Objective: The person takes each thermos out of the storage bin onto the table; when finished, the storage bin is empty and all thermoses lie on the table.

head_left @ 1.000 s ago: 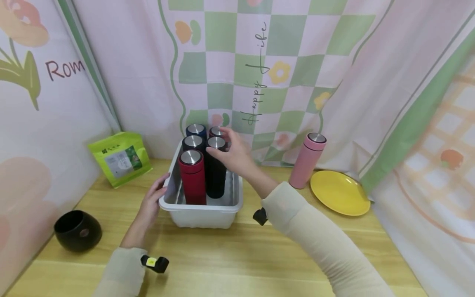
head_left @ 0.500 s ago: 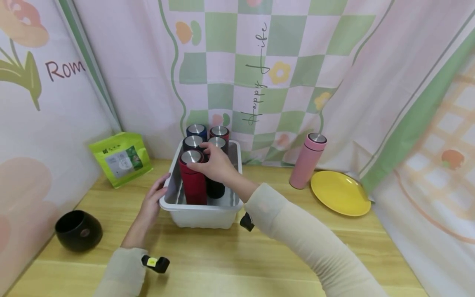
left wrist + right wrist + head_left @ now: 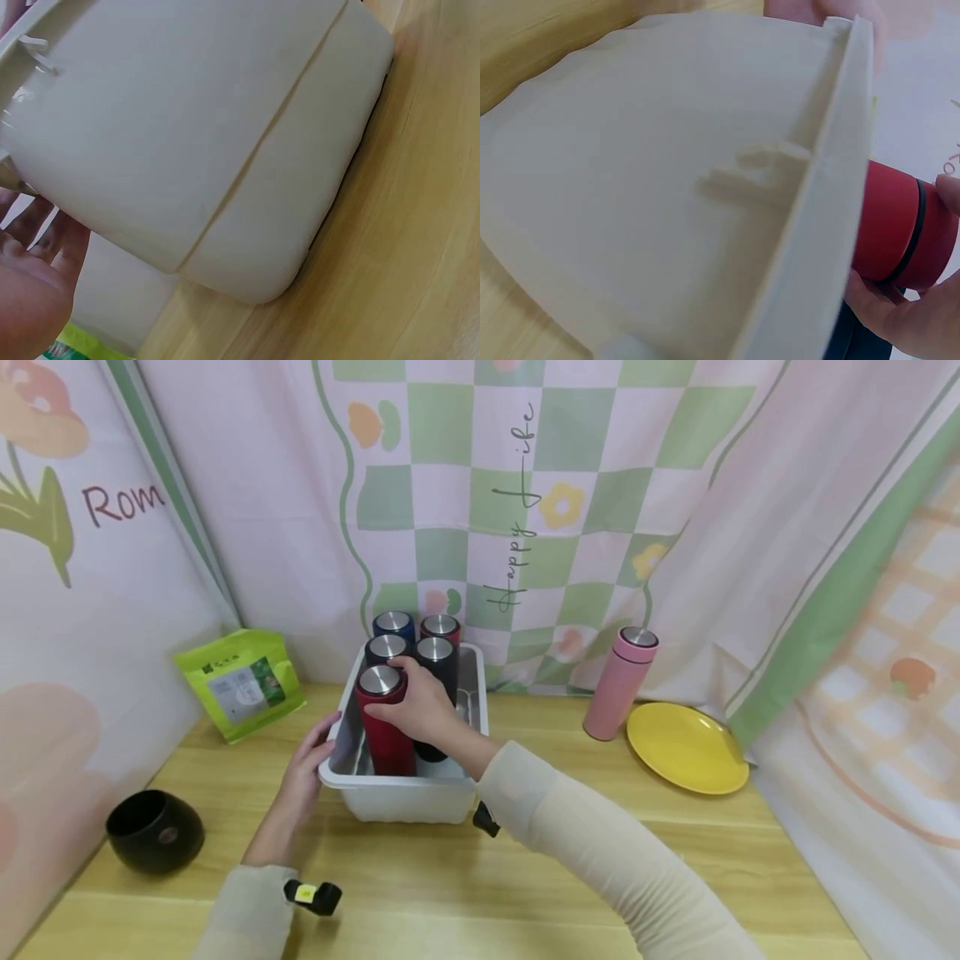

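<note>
My right hand [image 3: 423,703] grips the upper part of a red thermos [image 3: 392,747], thumb and fingers on either side below its steel lid top. That thermos stands upright at the front of a white plastic tub [image 3: 408,800]; in the right wrist view the red thermos [image 3: 889,225] shows beyond the tub's rim. My left hand [image 3: 306,768] holds the tub's left rim, and in the left wrist view its fingers [image 3: 67,244] lie against the tub wall [image 3: 172,135]. Behind the red thermos stand two black thermoses [image 3: 387,647], a blue one [image 3: 393,623] and another red one [image 3: 441,626].
A pink thermos [image 3: 621,685] stands on the table to the right, beside a yellow plate [image 3: 688,748]. Left of the tub are a green pouch [image 3: 243,685] and a black round cup [image 3: 155,832]. Patterned curtains [image 3: 510,527] hang close behind and at both sides.
My right hand has moved left and forward from the rear thermoses, past the black one, to the front red thermos and now grips it. My left hand has stayed on the tub's rim.
</note>
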A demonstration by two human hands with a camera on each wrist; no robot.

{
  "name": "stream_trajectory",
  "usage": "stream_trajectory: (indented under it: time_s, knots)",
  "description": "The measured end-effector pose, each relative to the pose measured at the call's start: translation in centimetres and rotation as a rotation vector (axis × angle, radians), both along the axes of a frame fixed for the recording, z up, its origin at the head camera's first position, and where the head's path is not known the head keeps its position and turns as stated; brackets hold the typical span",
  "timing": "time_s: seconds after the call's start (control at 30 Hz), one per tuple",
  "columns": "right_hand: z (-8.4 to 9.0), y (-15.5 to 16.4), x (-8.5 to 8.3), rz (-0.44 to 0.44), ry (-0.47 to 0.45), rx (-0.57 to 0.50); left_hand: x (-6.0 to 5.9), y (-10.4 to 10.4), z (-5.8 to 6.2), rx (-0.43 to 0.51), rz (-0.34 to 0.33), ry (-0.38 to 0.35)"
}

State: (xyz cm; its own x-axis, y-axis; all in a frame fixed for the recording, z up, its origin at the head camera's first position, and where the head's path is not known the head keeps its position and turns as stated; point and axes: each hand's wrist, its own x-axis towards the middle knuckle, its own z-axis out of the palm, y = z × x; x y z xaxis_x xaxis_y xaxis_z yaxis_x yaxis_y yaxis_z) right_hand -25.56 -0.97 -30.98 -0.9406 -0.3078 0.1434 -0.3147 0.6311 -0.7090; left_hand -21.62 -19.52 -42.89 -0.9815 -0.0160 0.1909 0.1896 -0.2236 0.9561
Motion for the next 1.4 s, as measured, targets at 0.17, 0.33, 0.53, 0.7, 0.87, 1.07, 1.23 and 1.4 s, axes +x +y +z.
stream_trajectory:
  time_s: [0.17,0.33,0.53,0.7,0.87,1.07,1.23,1.4]
  knots:
    - [-0.2,-0.1,0.3,-0.003,0.025,-0.018,0.0,0.0,0.0,0.0,-0.006,0.006]
    - [-0.4,0.3,0.3,-0.006,0.065,-0.038,0.0,0.0,0.1,0.01,-0.005,-0.001]
    - [-0.1,1.2,0.5,0.003,0.089,-0.047,0.1,0.0,0.1,0.006,0.0,-0.007]
    - [1.3,2.2,0.9,0.016,0.121,-0.057,0.1,0.0,-0.1,0.013,0.003,0.009]
    - [3.5,3.5,1.1,0.011,0.134,-0.142,0.2,0.0,-0.2,0.032,0.009,0.045]
    - [6.6,5.1,1.3,0.016,0.102,-0.317,0.2,0.0,-0.2,0.028,0.01,0.024]
    - [9.4,6.9,1.4,-0.026,0.095,-0.363,0.2,0.0,0.1,0.005,0.009,-0.023]
    - [12.0,9.2,1.3,-0.04,0.097,-0.465,0.2,0.0,0.1,-0.006,0.007,-0.032]
